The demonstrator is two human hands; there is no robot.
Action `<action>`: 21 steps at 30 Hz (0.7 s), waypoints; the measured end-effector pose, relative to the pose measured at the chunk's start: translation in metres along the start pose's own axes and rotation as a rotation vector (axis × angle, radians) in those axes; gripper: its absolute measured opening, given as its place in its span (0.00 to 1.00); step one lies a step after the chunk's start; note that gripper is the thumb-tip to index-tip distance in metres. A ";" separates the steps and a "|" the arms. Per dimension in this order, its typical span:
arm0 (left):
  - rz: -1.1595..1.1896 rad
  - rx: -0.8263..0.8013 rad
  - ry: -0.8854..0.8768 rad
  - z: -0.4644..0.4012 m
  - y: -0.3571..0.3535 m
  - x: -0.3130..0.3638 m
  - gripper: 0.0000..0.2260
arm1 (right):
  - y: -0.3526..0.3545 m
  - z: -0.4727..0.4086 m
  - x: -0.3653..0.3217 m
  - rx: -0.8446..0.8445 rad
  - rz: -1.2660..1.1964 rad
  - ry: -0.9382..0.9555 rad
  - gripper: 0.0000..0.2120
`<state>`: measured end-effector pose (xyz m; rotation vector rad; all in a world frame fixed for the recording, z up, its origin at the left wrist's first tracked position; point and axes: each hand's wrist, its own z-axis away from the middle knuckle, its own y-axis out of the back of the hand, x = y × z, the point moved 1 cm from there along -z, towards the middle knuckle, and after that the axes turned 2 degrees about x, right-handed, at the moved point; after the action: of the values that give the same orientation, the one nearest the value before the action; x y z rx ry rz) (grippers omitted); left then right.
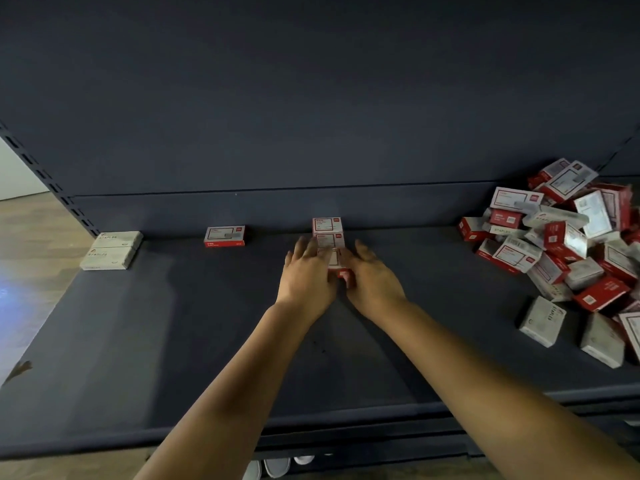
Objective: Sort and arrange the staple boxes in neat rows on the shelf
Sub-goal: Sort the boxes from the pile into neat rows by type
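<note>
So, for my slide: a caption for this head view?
Both hands square up a row of red staple boxes; unsorted pile waits at right.

Two bare forearms are showing, reaching in from the bottom edge, and no sleeve is covering either one as far back as the frame goes. The left hand point(306, 277) and the right hand point(372, 280) are both showing uncovered: no glove, ring, watch or bracelet is appearing on the fingers or wrists. The nails are looking short, though blur is hiding any finer detail. At the very bottom edge, under the shelf lip, the toes of light grey-white shoes point(277, 466) are peeking out, with pale soles; whether they are being worn by the person cannot be told.
</note>
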<state>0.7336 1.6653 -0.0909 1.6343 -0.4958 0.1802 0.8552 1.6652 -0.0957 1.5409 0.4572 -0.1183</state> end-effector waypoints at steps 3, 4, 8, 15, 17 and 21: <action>0.018 0.028 -0.066 0.019 -0.002 0.019 0.23 | 0.009 0.033 0.009 0.098 -0.058 0.039 0.24; 0.019 0.018 -0.100 0.026 -0.003 0.027 0.23 | 0.012 0.044 0.014 0.119 -0.081 0.049 0.23; 0.028 -0.090 -0.224 0.042 -0.020 0.063 0.23 | 0.021 0.083 0.050 0.198 -0.157 0.031 0.21; 0.049 -0.145 -0.289 0.049 -0.053 0.127 0.23 | 0.050 0.123 0.138 0.349 -0.140 -0.048 0.16; 0.045 -0.163 -0.303 0.048 -0.060 0.147 0.23 | 0.066 0.128 0.163 0.364 -0.111 -0.078 0.17; 0.022 -0.162 -0.301 0.040 -0.076 0.181 0.23 | 0.096 0.133 0.207 0.272 -0.052 -0.238 0.20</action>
<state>0.9195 1.5918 -0.0925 1.5033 -0.7378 -0.0905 1.1056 1.5824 -0.0848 1.7550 0.2999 -0.4139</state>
